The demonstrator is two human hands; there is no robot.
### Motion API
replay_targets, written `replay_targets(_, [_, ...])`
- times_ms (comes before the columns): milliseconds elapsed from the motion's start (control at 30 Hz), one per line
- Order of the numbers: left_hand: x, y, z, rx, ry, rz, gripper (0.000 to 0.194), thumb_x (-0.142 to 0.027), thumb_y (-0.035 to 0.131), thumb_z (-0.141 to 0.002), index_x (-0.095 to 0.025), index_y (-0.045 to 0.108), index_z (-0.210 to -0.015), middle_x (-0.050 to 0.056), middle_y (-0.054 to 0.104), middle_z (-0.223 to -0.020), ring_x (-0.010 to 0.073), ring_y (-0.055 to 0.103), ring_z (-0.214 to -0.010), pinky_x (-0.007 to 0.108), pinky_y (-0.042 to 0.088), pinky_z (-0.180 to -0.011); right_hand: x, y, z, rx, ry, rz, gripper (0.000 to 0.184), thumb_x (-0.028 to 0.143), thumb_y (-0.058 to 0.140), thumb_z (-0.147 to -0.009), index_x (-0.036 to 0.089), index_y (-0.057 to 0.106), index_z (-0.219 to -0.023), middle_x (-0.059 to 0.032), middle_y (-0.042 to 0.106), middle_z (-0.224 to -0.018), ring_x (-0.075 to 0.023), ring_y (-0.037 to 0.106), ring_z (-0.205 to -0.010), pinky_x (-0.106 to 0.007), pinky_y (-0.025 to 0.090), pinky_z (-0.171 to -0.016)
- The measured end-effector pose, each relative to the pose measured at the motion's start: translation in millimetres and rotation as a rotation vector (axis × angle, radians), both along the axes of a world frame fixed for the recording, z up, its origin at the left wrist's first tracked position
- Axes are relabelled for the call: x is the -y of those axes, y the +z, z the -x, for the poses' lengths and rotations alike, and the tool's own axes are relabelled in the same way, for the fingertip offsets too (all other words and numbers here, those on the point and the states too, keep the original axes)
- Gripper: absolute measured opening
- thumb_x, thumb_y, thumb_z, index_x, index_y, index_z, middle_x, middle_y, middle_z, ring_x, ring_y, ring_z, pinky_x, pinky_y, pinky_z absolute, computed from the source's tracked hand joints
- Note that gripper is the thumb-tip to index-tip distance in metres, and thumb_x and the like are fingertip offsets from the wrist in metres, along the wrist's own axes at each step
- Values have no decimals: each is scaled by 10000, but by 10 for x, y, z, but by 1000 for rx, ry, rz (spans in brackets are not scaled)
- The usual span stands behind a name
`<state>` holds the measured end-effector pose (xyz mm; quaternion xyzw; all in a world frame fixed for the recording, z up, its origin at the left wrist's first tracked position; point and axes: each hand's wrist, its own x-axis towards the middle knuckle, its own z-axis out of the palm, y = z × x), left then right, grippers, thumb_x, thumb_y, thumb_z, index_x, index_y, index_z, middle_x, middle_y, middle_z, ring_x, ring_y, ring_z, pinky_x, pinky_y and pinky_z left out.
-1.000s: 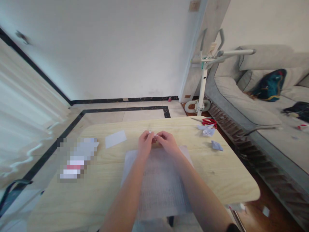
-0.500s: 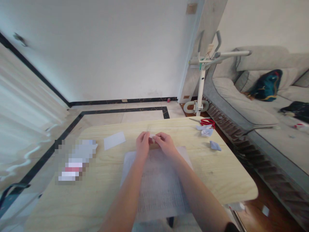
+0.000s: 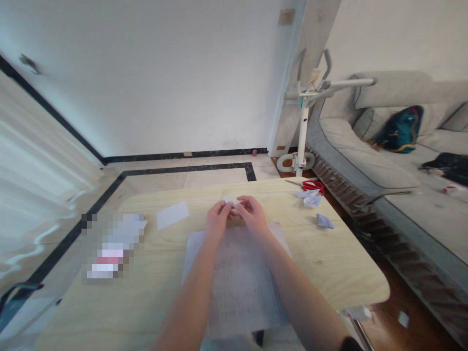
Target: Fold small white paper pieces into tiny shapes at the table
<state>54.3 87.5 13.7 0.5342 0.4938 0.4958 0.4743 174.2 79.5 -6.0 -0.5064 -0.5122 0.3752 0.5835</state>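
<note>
Just beyond the far edge of a large printed sheet (image 3: 248, 278), my two hands meet over the wooden table. A small piece of folded white paper (image 3: 229, 200) is pinched between them, its tip showing above the fingers. My left hand (image 3: 217, 215) grips its left side with thumb and fingertips. On the right side, my right hand (image 3: 252, 212) holds it in a similar pinch. Most of the paper is hidden by the fingers, so its full shape cannot be made out. Both forearms reach across the printed sheet.
A blank white sheet (image 3: 173, 215) lies left of my hands, with a blurred-out item (image 3: 119, 243) farther left. Red-handled scissors (image 3: 312, 185), crumpled paper (image 3: 310, 198) and a small folded paper (image 3: 324, 221) are on the table's right (image 3: 351, 273). A sofa (image 3: 380, 165) stands beyond.
More of the folded paper's tip now shows above my fingers, which have shifted slightly around it. The whole view has turned a little; things on the table stay in place.
</note>
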Motion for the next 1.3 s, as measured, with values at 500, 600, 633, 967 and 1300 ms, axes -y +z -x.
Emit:
replay_targets(500, [7, -2, -18, 165, 21, 88, 370, -425, 611, -741, -131, 679, -956, 81, 694, -879, 191, 648, -777, 294, 524, -688, 91, 117, 19, 296, -54, -164, 188, 224, 570, -757, 206, 653, -925, -58, 581, -904, -130, 531, -667, -261, 458, -591])
replay_targets(600, [13, -22, -26, 197, -61, 80, 393, -441, 600, -748, -128, 671, -976, 91, 690, -898, 195, 651, -777, 306, 528, -698, 65, 99, 0, 222, -78, -142, 166, 272, 576, -771, 207, 658, -900, -63, 579, -936, -129, 543, -691, -256, 467, -600])
replay_targets(633, [17, -26, -31, 208, -84, 77, 393, -444, 595, -751, -128, 670, -974, 94, 688, -908, 198, 653, -785, 310, 529, -702, 53, 88, -10, 190, -86, -124, 155, 284, 581, -770, 203, 657, -878, -60, 587, -925, -128, 545, -686, -256, 469, -601])
replay_targets(967, [43, 38, -35, 112, -95, 30, 300, -392, 592, -759, -153, 696, -908, 70, 699, -916, 190, 651, -796, 268, 511, -663, 13, 105, -73, -3, 38, 38, 220, 356, 643, -717, 187, 642, -858, -43, 663, -849, -137, 573, -663, -257, 464, -599])
replay_targets(1300, [48, -10, -25, -38, -147, -65, 319, -404, 528, -816, -174, 679, -979, 60, 693, -915, 166, 646, -720, 254, 483, -641, -17, 61, -136, -61, 40, 74, 239, 346, 651, -702, 186, 633, -878, -28, 654, -836, -120, 545, -615, -247, 430, -584])
